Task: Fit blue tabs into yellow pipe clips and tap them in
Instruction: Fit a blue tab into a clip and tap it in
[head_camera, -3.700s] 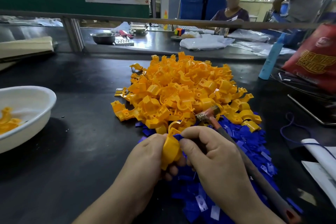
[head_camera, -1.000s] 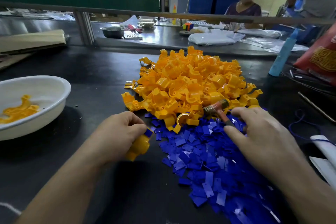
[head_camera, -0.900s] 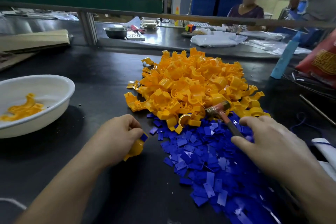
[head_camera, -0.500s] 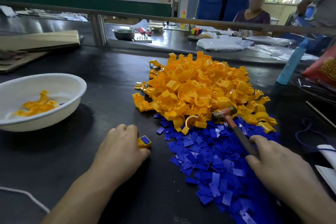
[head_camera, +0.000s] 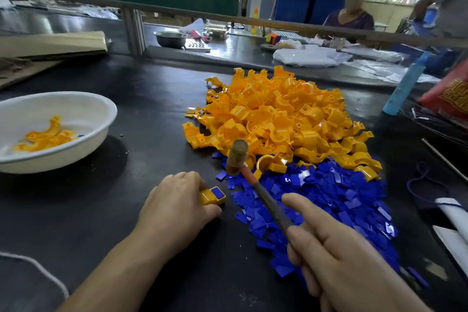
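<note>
My left hand [head_camera: 174, 205] holds a yellow pipe clip [head_camera: 212, 196] down on the black table, with a blue tab showing in its top face. My right hand [head_camera: 336, 258] grips the handle of a small hammer [head_camera: 236, 157], whose head hangs raised just above and to the right of the clip. A big heap of yellow clips [head_camera: 278, 119] lies behind. A spread of loose blue tabs [head_camera: 329, 197] lies in front of that heap, under my right hand.
A white bowl [head_camera: 83, 149] at the left holds several yellow clips. A blue bottle [head_camera: 402, 88] and a red bag [head_camera: 450, 94] stand at the right. White papers and a blue cord lie at the right edge. People sit beyond the rail.
My left hand set the clip down on the table. My right hand took the hammer handle and lifted the head off the pile, swinging it left over the clip.
</note>
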Demonstrator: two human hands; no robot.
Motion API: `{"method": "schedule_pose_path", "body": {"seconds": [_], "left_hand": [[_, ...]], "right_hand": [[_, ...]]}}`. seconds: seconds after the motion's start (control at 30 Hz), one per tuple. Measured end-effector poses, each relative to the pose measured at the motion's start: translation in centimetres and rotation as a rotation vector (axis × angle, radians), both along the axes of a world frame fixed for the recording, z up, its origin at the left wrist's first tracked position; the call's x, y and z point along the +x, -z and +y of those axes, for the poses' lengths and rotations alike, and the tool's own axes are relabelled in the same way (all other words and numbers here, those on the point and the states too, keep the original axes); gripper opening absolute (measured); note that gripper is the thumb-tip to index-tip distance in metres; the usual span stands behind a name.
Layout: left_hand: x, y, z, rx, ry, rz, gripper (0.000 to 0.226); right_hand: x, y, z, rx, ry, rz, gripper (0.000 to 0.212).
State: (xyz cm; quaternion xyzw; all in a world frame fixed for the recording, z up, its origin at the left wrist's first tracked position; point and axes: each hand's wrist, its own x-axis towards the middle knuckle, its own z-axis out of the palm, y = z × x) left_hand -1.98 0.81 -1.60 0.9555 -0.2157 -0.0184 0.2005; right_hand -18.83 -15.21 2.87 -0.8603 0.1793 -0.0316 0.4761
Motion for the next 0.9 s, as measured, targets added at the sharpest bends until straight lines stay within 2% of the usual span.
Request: {"method": "schedule_pose_path", "body": {"seconds": [0.17, 0.3, 0.4, 0.53, 0.7, 0.8, 0.9], "left_hand": [[0.2, 0.2, -0.1, -0.033, -0.004, 0.032, 0.045], [0.3, 0.4, -0.1, -0.04, -0.004, 0.045, 0.043], [0.3, 0.3, -0.2, -0.035, -0.002, 0.028, 0.036], [0.4, 0.2, -0.3, -0.023, 0.01, 0.042, 0.037], [0.6, 0.4, -0.2, -0.028, 0.011, 0.035, 0.043], [0.6, 0.4, -0.3, -0.024, 0.014, 0.036, 0.039], [0.6, 0.5, -0.2, -0.021, 0.011, 0.033, 0.038]], "right_hand": [[-0.1, 0.4, 0.3, -0.277, -0.062, -0.037, 0.045], [-0.2, 0.9, 0.3, -0.346, -0.102, -0.043, 0.047], [0.0, 1.4, 0.7, -0.444, -0.136, 0.036, 0.047], [0.4, 0.8, 0.0, -0.435, -0.159, 0.122, 0.047], [0.3, 0.6, -0.1, -0.454, -0.119, -0.013, 0.046], [0.7, 0.8, 1.2, -0.541, -0.162, 0.082, 0.051], [1.3, 0.2, 0.9, -0.551, -0.212, 0.17, 0.047]]}}
